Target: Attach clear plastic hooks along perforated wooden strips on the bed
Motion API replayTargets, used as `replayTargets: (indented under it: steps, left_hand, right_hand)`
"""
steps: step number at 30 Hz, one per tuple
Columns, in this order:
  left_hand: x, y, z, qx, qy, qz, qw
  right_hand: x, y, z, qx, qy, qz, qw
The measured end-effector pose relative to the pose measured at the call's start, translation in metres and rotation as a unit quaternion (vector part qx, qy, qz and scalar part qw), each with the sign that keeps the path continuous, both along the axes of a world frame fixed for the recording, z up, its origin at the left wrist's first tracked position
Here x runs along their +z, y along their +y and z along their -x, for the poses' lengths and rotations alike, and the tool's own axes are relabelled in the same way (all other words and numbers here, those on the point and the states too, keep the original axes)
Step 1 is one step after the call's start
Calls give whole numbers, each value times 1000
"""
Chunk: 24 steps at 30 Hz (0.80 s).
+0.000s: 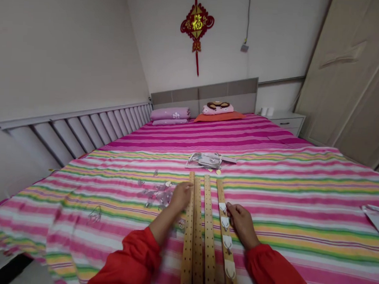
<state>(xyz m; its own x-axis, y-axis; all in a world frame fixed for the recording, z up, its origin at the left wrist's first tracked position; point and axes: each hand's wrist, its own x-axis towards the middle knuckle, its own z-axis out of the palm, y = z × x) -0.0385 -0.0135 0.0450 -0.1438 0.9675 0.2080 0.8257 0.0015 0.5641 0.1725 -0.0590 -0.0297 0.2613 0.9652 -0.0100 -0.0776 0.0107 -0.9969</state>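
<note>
Several long perforated wooden strips [206,227] lie side by side on a striped bedspread [300,207], running away from me. The rightmost strip [225,228] carries several white hooks [228,242]. My right hand [242,223] rests against that strip, its fingertips pinched at the second white hook. My left hand [180,196] reaches to the left edge of the leftmost strip [189,226], fingers curled over a scatter of small clear hooks [156,195] on the cover. Both sleeves are red.
A pile of clear plastic packets [206,160] lies beyond the strips. Pillows [170,114] and an orange cushion [219,116] sit at the headboard. A slatted rail [82,132] runs along the left; a nightstand [287,121] and doors stand right. A white packet [378,217] lies at far right.
</note>
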Motion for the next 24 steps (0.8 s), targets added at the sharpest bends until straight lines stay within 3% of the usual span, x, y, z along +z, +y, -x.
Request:
replayTargets:
  steps: [4,7,17,24]
  left_hand:
    - [10,29,62,66,78,20,995]
    - [9,40,86,91,130,50,986]
    - [-6,58,88,56,263,94,959]
    - [-1,52,88,52,301,50,951]
  right_hand:
    - [-2,2,1,-3,10,6,1000]
    - [-1,2,1,-3,13,10,1000]
    - [2,-1,2,-6,3,5,1000]
    - [-5,2,1,-2,-2,0,1000]
